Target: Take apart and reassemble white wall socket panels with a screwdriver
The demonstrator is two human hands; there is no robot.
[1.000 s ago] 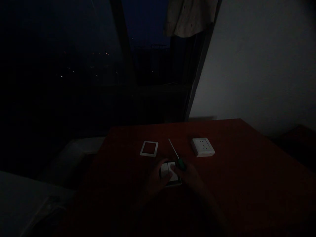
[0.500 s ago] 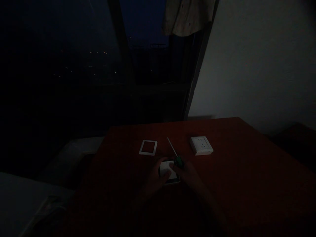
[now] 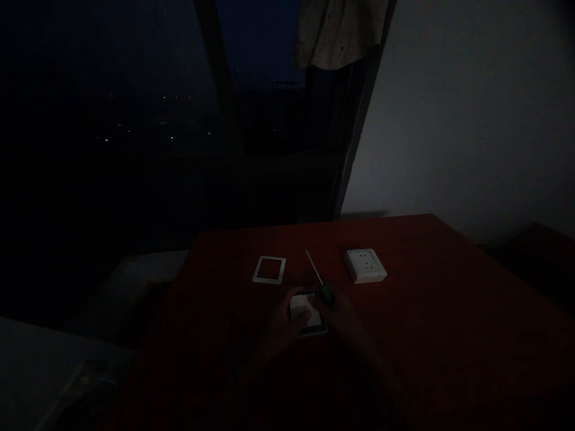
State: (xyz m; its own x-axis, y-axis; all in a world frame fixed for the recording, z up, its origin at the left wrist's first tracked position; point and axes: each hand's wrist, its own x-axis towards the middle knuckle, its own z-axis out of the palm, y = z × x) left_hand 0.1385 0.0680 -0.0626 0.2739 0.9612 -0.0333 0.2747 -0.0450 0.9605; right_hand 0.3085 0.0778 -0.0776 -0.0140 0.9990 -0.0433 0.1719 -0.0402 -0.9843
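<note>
In dim light, my left hand grips a white wall switch with a dark border by its left side, thumb pressed on the face. My right hand holds the same switch from the right, its thumb also on the face. Against the right hand's fingers lies the green handle of a screwdriver, its shaft pointing away; whether the hand holds it I cannot tell. A white square frame lies flat beyond my left hand. A white socket on a box sits beyond my right hand.
The reddish-brown table runs up to a dark window and a pale wall. A cloth hangs over the window's upper right. A pale surface stands at lower left.
The view has shifted very slightly. Both hands stay on the switch with almost the same grip. The screwdriver has tilted a little relative to the table.
</note>
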